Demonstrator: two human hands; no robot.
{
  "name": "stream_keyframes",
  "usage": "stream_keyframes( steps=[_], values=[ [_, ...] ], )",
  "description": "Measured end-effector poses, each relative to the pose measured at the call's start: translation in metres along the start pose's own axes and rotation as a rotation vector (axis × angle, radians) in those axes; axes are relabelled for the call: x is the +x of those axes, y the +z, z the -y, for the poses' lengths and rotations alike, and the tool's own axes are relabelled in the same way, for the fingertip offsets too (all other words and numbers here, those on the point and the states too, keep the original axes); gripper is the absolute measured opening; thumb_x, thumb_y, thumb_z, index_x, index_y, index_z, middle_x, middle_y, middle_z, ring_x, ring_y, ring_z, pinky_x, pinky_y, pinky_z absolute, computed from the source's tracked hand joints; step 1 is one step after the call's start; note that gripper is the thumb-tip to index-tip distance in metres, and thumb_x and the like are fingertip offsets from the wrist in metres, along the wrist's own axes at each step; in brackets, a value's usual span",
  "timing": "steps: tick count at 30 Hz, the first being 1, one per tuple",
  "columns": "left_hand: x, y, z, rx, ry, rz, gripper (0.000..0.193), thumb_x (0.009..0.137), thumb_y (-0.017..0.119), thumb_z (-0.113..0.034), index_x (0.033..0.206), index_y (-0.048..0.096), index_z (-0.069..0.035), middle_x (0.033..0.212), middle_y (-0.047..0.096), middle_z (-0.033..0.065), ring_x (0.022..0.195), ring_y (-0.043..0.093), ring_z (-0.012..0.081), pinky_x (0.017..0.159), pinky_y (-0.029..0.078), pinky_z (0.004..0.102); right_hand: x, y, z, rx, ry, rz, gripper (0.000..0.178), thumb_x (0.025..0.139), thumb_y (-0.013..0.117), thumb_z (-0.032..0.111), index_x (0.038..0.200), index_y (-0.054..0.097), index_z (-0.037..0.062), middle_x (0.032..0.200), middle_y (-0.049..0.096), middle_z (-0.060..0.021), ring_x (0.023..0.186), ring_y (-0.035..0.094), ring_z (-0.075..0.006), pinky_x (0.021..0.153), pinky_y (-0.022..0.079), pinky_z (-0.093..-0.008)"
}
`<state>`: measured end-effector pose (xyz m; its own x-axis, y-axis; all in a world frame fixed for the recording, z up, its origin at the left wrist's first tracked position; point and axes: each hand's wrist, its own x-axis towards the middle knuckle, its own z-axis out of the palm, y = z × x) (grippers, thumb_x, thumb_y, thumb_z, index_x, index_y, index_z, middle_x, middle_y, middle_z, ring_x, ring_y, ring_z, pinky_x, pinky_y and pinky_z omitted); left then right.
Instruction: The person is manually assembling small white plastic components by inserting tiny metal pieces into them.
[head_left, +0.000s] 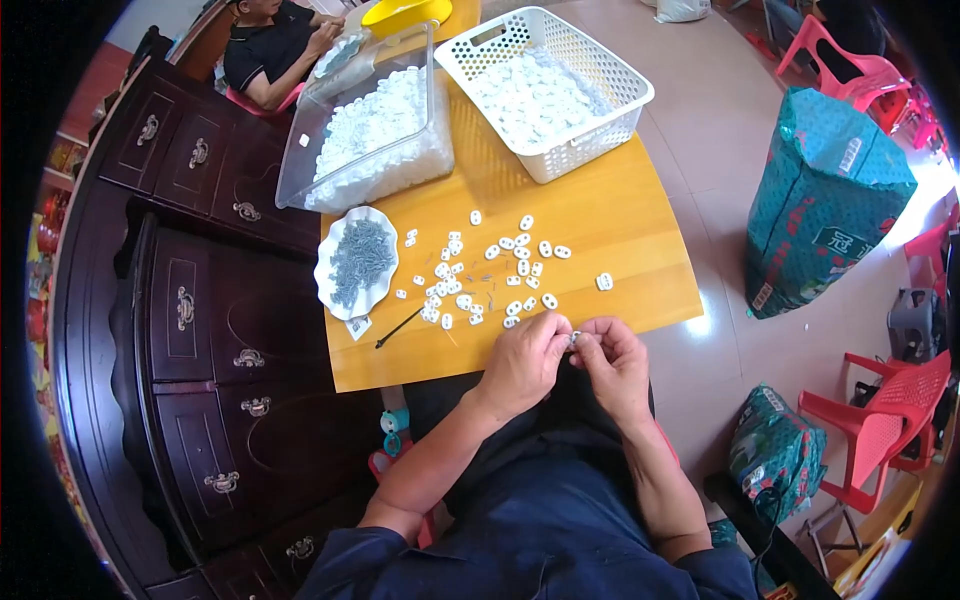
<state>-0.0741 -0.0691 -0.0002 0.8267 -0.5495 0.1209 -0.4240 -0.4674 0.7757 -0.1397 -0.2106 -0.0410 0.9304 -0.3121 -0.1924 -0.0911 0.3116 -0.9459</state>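
At the near edge of the wooden table [640, 230], my left hand [522, 365] and my right hand [614, 370] meet, thumbs and fingertips pinched around a small whitish piece [574, 338]. My fingers cover most of it, so its exact shape cannot be made out. Just beyond my hands lie many small white oval plastic pieces with two dark holes [549, 300], scattered with a few small grey screws or pins [490, 290]. One white piece [604, 282] sits apart at the right. A scalloped white dish [327, 272] holds a heap of grey screws or pins [362, 260].
A thin black stick-like tool [398, 328] lies near the dish. Farther back stand a clear plastic bin [292, 170] and a white basket [600, 150], both filled with white pieces. Dark drawers [220, 300] flank the left. A person [270, 55] sits beyond; a green sack [825, 220] stands right.
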Motion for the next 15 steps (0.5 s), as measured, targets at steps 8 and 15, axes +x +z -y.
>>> stream_keyframes(
  steps=[8, 15],
  values=[
    [-0.0041, -0.0006, 0.0005, 0.016, -0.033, -0.001, 0.008, 0.095, 0.062, -0.008, 0.097, 0.056, -0.003, 0.083, 0.066, 0.0179, 0.079, 0.066, 0.0395, 0.067, 0.051, 0.0477, -0.0018, 0.0037, -0.0038, 0.031, 0.042, 0.006, 0.007, 0.099, 0.063, 0.001, 0.101, 0.066, -0.0042, 0.083, 0.071, -0.0015, 0.071, 0.065, -0.0053, 0.067, 0.054, -0.0209],
    [-0.0006, -0.0019, 0.0019, 0.036, -0.03, -0.007, 0.006, 0.094, 0.064, -0.005, 0.097, 0.06, -0.001, 0.082, 0.066, 0.0172, 0.076, 0.067, 0.0367, 0.066, 0.052, 0.0425, -0.0004, 0.0036, -0.0011, 0.038, 0.051, -0.004, 0.006, 0.1, 0.063, 0.001, 0.101, 0.066, -0.0037, 0.084, 0.07, -0.0015, 0.072, 0.065, -0.0054, 0.068, 0.054, -0.0207]
  ],
)
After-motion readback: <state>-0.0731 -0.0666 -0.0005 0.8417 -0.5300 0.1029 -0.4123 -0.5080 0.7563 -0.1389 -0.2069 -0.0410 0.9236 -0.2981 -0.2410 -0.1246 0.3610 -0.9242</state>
